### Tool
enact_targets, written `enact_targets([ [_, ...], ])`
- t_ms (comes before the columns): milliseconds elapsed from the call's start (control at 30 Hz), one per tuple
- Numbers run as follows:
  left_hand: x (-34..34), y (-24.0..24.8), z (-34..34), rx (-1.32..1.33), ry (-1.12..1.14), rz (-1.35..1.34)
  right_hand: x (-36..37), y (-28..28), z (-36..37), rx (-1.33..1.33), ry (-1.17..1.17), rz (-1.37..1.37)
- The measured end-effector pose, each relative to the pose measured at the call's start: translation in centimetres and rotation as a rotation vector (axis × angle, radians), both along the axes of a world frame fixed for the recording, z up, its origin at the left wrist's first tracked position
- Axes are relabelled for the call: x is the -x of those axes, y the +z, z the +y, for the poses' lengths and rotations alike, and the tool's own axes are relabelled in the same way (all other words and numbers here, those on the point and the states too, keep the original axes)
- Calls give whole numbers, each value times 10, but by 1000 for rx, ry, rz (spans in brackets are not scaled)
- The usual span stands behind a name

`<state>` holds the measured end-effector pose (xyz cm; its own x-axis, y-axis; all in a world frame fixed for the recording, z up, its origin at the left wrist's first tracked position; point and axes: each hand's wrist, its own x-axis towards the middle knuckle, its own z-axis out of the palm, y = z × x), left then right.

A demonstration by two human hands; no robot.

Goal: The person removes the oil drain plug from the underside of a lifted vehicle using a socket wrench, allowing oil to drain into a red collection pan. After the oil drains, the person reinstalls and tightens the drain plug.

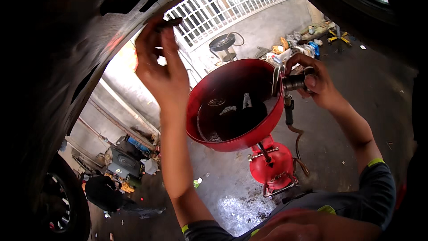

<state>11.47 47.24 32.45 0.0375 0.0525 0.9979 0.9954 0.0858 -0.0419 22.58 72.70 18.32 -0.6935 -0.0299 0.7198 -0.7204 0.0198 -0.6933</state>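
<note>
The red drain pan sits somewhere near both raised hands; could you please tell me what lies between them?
In the head view, the red drain pan, dark liquid pooled inside, fills the stretch between the left hand and right hand.

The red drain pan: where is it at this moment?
In the head view the red drain pan sits centre frame on its red stand, between the raised left hand and the right hand, which grips a dark cylindrical part at its right rim.

Glossy red metal drain pan (203, 93); wet, shiny concrete floor (232, 196).
</note>
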Motion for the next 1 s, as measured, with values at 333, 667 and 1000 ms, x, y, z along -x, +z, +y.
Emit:
enact_targets([
  [333, 27, -25, -38, 104, 320, -277, 14, -55, 50, 23, -9, -377],
  [667, -5, -10, -68, 264, 560, -163, -16, -184, 100, 254, -176, -628],
  [1000, -6, 56, -29, -29, 660, 412, -142, -298, 105, 279, -447, -970],
])
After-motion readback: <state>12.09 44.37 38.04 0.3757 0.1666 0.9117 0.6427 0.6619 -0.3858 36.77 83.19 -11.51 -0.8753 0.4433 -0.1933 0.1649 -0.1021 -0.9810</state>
